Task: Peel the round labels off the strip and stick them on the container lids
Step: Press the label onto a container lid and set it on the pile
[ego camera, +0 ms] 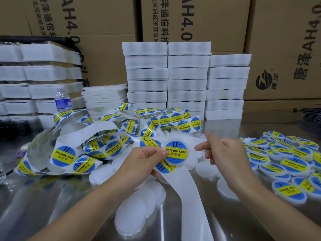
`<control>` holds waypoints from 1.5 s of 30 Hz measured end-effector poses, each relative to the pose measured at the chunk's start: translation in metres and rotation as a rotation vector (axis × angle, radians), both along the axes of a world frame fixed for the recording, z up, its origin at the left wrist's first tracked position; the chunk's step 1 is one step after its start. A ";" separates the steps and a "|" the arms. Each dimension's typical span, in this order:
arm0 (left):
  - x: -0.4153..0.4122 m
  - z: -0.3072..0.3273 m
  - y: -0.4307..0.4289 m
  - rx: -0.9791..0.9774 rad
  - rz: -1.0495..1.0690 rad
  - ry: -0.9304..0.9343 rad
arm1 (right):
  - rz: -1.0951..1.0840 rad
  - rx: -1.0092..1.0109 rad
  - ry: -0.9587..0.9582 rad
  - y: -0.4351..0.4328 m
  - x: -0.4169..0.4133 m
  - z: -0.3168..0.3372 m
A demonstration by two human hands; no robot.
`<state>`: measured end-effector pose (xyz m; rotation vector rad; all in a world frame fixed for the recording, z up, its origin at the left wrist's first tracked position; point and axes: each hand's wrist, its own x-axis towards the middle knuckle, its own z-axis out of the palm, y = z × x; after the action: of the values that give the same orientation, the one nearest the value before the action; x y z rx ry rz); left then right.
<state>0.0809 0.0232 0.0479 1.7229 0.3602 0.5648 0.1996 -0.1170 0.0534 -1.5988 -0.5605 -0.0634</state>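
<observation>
- Left hand [144,164], above the steel table [225,223], pinches a labelled lid [176,151] and the label strip [191,197] beneath it.
- Right hand [224,153] holds nothing, fingers loosely curled, forefinger just beside that lid.
- Blank lids [133,211] lie below the hands; finished lids [291,164] pile at right.

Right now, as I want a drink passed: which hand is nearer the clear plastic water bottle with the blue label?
Left. The left hand is in front and right of the clear plastic water bottle; the right hand is farther to the right.
</observation>
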 end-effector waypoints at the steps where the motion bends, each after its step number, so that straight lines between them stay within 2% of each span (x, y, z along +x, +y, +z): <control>1: 0.000 0.001 0.000 0.000 0.002 -0.008 | -0.010 0.027 0.002 -0.002 0.002 0.002; 5: 0.000 -0.001 0.001 0.008 -0.016 -0.018 | 0.067 0.048 -0.012 -0.004 0.004 0.004; 11: -0.001 -0.004 0.000 0.037 -0.066 -0.037 | 0.317 -0.285 -0.262 0.005 -0.011 -0.016; 15: -0.004 -0.002 -0.001 0.075 -0.170 -0.089 | 0.396 -0.323 -0.336 0.007 -0.011 -0.022; 21: -0.003 -0.007 -0.005 0.208 -0.210 -0.073 | 0.374 -0.337 -0.370 0.006 -0.011 -0.022; 30: -0.002 -0.011 -0.008 0.324 -0.212 -0.029 | 0.213 -0.443 -0.426 0.005 -0.009 -0.020; 38: -0.002 -0.012 -0.007 0.324 -0.216 -0.024 | 0.236 -0.403 -0.379 0.006 -0.007 -0.017; 45: 0.001 -0.015 -0.003 0.306 -0.226 -0.006 | 0.199 -0.459 -0.434 0.005 -0.005 -0.016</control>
<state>0.0819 0.0201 0.0330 2.0235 0.0730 0.4770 0.1947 -0.1123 0.0379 -1.9772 -1.1314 -0.1423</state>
